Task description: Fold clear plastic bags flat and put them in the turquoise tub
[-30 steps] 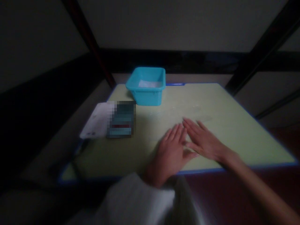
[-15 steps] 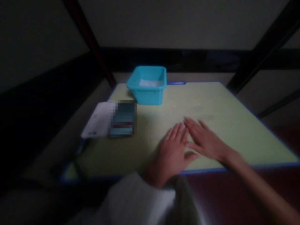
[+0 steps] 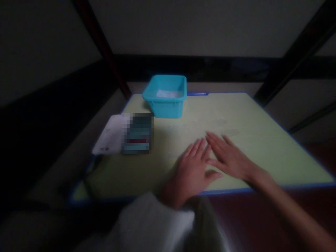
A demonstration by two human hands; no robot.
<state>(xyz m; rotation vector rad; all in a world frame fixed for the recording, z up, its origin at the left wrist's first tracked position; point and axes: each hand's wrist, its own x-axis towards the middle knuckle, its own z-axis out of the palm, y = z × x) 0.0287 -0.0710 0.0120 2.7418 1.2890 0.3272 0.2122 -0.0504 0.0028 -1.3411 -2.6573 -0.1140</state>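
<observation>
My left hand [image 3: 193, 171] lies palm down on the yellow-green tabletop [image 3: 262, 140], close to its front edge. Just to its right, my right hand [image 3: 228, 155] also rests flat, angled inward so that the fingertips of both hands meet or nearly meet. The fingers of both are stretched out and neither holds anything. Beyond them, towards the back of the table, stands a turquoise plastic basin [image 3: 168, 108] with something white [image 3: 169, 93] lying in its bottom.
On the left side of the table lies a pixelated dark flat object [image 3: 138, 134], partly over a white sheet or case [image 3: 110, 136] at the edge. A blue pen-like strip [image 3: 198, 93] runs along the back edge. Dark posts and a wall surround the table.
</observation>
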